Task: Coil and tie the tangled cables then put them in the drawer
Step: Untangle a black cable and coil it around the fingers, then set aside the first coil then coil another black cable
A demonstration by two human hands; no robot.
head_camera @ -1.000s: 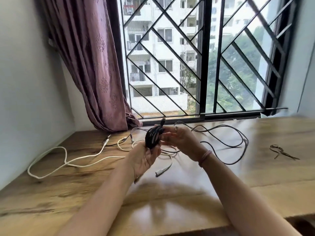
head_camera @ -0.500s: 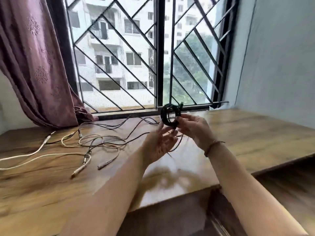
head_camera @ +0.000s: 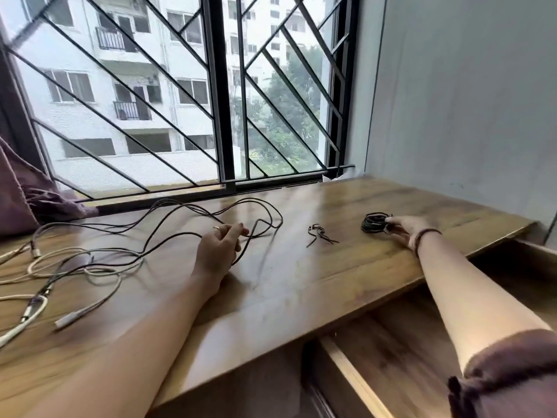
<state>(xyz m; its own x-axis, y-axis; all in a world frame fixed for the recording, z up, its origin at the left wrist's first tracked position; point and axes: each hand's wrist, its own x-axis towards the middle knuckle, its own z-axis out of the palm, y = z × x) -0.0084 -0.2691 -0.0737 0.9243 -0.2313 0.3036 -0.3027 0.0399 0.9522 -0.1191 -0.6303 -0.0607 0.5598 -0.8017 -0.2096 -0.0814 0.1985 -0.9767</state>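
A small coiled black cable (head_camera: 373, 223) lies on the wooden tabletop (head_camera: 301, 285) at the right. My right hand (head_camera: 407, 230) holds its right side, with fingertips around the coil. My left hand (head_camera: 218, 251) rests on the table in the middle, its fingers curled on a long loose black cable (head_camera: 180, 206) that loops toward the window. Tangled white cables (head_camera: 90, 268) with plugs lie at the left. An open wooden drawer (head_camera: 340, 366) shows below the table's front right edge.
A few dark twist ties (head_camera: 319, 235) lie between my two hands. A barred window (head_camera: 223, 116) runs along the table's back edge, with a purple curtain (head_camera: 21, 191) at the far left. A grey wall (head_camera: 467, 101) closes off the right side.
My right hand has carried the black coil from in front of me down to the tabletop at the right. My left hand has let go of it and dropped onto the loose black cable.
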